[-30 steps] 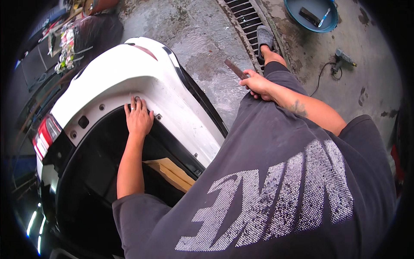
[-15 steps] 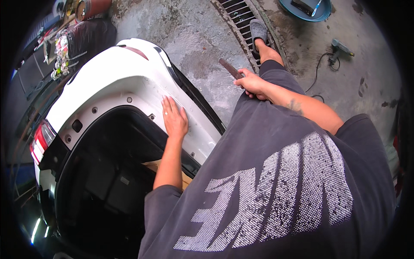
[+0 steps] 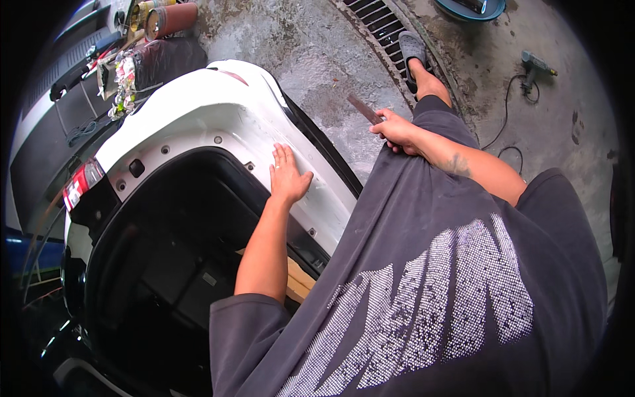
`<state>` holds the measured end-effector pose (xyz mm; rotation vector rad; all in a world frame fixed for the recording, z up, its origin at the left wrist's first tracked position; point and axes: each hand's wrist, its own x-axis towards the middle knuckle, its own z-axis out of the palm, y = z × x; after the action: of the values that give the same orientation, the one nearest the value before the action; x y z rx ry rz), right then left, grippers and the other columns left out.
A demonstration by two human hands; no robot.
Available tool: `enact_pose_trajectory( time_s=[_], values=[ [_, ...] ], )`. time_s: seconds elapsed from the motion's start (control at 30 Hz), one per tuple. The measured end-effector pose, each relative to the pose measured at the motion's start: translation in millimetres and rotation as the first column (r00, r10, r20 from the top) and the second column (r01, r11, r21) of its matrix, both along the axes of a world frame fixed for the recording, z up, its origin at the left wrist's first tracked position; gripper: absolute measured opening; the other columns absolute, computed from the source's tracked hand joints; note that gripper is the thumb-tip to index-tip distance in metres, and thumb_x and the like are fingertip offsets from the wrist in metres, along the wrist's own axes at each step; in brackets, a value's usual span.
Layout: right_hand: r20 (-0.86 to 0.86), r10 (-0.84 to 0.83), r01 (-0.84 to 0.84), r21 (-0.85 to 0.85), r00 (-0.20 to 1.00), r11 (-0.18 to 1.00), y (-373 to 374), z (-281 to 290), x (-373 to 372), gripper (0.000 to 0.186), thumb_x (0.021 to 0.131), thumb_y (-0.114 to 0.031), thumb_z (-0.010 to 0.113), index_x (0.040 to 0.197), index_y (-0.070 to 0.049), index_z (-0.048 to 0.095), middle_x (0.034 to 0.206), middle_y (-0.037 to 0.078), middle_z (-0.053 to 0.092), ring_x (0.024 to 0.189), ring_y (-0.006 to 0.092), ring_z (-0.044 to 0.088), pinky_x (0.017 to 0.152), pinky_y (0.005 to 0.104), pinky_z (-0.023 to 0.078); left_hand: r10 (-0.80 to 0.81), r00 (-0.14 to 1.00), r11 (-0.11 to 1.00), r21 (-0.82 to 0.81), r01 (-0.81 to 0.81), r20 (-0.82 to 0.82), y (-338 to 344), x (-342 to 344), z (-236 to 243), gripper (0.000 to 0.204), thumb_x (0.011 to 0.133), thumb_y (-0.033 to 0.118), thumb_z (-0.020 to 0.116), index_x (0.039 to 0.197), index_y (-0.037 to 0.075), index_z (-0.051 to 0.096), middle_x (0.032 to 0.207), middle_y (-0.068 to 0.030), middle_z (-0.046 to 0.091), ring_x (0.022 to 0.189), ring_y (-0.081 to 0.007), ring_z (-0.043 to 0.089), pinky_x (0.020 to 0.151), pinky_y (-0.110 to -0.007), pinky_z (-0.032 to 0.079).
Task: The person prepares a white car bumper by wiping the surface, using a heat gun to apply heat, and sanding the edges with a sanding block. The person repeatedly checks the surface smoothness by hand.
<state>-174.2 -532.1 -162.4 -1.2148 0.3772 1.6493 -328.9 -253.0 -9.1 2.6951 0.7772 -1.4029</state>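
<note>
My left hand (image 3: 288,177) lies palm down on the white rear sill (image 3: 250,130) of a car, its fingers stretched out and the thumb apart. That sill borders the dark open boot (image 3: 172,264). My right hand (image 3: 399,131) is closed round one end of a flat, narrow, reddish-brown bar (image 3: 363,108), whose exact kind I cannot make out. The bar's free end points away from me, above the floor and apart from the car. A red and white tail light (image 3: 83,183) is at the car's left corner.
A power tool (image 3: 537,66) with a dark cord (image 3: 506,116) lies on the concrete at the right. A drain grate (image 3: 377,26) runs past my right foot. Far off stand a blue basin (image 3: 456,12), a reddish-brown drum (image 3: 173,21) and a black-wrapped bundle (image 3: 175,59).
The whole view has shifted, so the car appears farther right. My left hand has slid slightly along the sill toward its outer edge, thumb spread wider. My right hand still grips the bar.
</note>
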Motion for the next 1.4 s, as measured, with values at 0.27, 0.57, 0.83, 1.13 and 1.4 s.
enact_pose_trajectory(
  time_s=[0.27,0.57,0.83,1.13,1.4],
  values=[
    [0.049,-0.021,0.020,0.030,0.999,0.999,-36.0,19.3,-19.2,0.073,0.102,-0.027,0.073,0.165,-0.020,0.036,0.091,0.002,0.055,0.061,0.0110,0.048,0.049,0.0311,0.040,0.035,0.998,0.997,0.074,-0.031,-0.045,-4.1,3.5,-1.3,0.122,0.088,0.052,0.075,0.174,-0.004,0.010,0.184,-0.0249,0.004,0.171,-0.0387,0.008,0.135,-0.060,0.015],
    [0.009,-0.234,0.234,-0.015,0.972,0.972,-68.4,28.1,-14.4,0.065,0.103,-0.026,0.071,0.160,-0.022,0.039,0.094,0.002,0.054,0.068,0.0126,0.049,0.053,0.0327,0.043,-0.015,1.000,0.996,0.090,0.014,0.017,-31.5,-53.2,7.7,0.117,0.092,0.049,0.075,0.175,-0.002,0.010,0.184,-0.0234,0.004,0.171,-0.0361,0.010,0.136,-0.058,0.015],
    [-0.005,-0.166,0.166,-0.002,0.986,0.986,-72.5,14.3,-31.1,0.068,0.103,-0.026,0.073,0.161,-0.022,0.038,0.094,0.002,0.054,0.067,0.0124,0.049,0.053,0.0326,0.042,-0.085,0.989,0.995,0.037,0.090,-0.118,-31.0,-42.8,13.8,0.123,0.088,0.048,0.076,0.175,-0.002,0.006,0.184,-0.0252,-0.002,0.172,-0.0362,0.002,0.136,-0.061,0.010],
    [0.025,-0.148,0.149,-0.020,0.989,0.989,-72.9,21.8,-16.4,0.070,0.104,-0.033,0.072,0.163,-0.023,0.036,0.095,0.002,0.055,0.066,0.0122,0.049,0.052,0.0321,0.042,0.072,0.986,0.996,0.059,-0.064,-0.153,-31.4,-29.3,8.6,0.128,0.087,0.057,0.076,0.174,-0.004,0.005,0.184,-0.0267,-0.002,0.172,-0.0356,0.001,0.135,-0.060,0.011],
    [0.140,-0.090,0.098,-0.051,0.986,0.994,-64.4,29.3,-6.7,0.067,0.106,-0.034,0.072,0.159,-0.013,0.039,0.095,0.008,0.063,0.062,0.0144,0.054,0.051,0.0338,0.047,0.217,0.976,0.975,0.061,-0.215,-0.023,-56.2,-46.8,-1.1,0.128,0.090,0.061,0.076,0.175,-0.002,0.004,0.184,-0.0241,-0.002,0.172,-0.0372,0.002,0.135,-0.062,0.014]
  ],
)
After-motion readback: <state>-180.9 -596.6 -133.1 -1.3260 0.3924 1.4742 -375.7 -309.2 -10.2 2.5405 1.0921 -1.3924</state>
